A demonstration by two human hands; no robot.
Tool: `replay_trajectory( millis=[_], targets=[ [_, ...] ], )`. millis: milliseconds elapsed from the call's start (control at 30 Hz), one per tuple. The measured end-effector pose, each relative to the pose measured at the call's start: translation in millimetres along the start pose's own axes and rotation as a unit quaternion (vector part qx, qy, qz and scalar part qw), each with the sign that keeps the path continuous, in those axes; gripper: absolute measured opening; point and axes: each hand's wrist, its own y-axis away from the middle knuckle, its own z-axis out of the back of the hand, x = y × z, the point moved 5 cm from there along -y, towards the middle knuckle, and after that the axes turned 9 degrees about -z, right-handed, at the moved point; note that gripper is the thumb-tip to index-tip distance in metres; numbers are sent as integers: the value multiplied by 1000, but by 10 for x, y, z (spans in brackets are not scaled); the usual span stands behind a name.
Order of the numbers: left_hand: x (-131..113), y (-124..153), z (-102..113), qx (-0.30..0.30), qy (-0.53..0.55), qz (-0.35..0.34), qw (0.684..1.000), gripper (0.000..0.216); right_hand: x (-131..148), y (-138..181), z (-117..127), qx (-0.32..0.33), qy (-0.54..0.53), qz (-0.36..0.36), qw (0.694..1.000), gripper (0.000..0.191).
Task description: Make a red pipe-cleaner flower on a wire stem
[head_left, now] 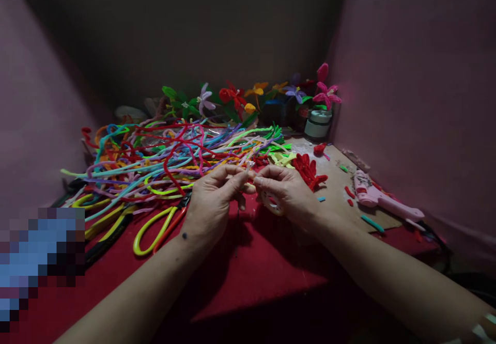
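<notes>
My left hand (pixel 215 197) is closed in a pinch, and a small whitish tip (pixel 250 165) sticks up from between its thumb and finger. Close against it, my right hand (pixel 289 191) is closed too, thumb and forefinger pressed together at the same spot. A roll of pale tape (pixel 272 203) hangs under the right hand's fingers, held there by the hand. The fingertips of both hands nearly touch, so most of what they pinch is hidden. Just beyond the right hand lies a bundle of red fuzzy pipe-cleaner loops (pixel 309 171).
Many coloured pipe cleaners (pixel 182 147) heap up behind the left hand. Yellow-handled pliers (pixel 155 233) lie left of it. A pink glue gun (pixel 387 202) rests on a board (pixel 337 178) at right. Pipe-cleaner flowers (pixel 232 96) stand at the back, near a grey-white container (pixel 318 124).
</notes>
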Motion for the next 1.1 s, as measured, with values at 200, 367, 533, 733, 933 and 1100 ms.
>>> replay_trajectory(
  millis=[200, 367, 533, 733, 933, 1100],
  targets=[
    [79, -77, 98, -20, 40, 32, 998, 16, -38, -4, 26, 18, -28, 11, 999, 11],
    [245, -51, 39, 28, 87, 123, 988, 13, -48, -10, 12, 34, -40, 11, 999, 13],
    [287, -29, -32, 53, 162, 158, 972, 11, -50, -24, -3, 24, -61, 6, 998, 14],
    [285, -31, -35, 55, 173, 147, 972, 11, -73, -24, -10, 15, -40, 3, 999, 19],
    [264, -14, -33, 67, 136, 142, 978, 10, -71, -17, -15, -3, -9, 13, 1000, 23],
    [259, -13, 1, 76, 86, 142, 983, 13, -35, -11, -13, -22, -12, 25, 999, 18]
  ],
)
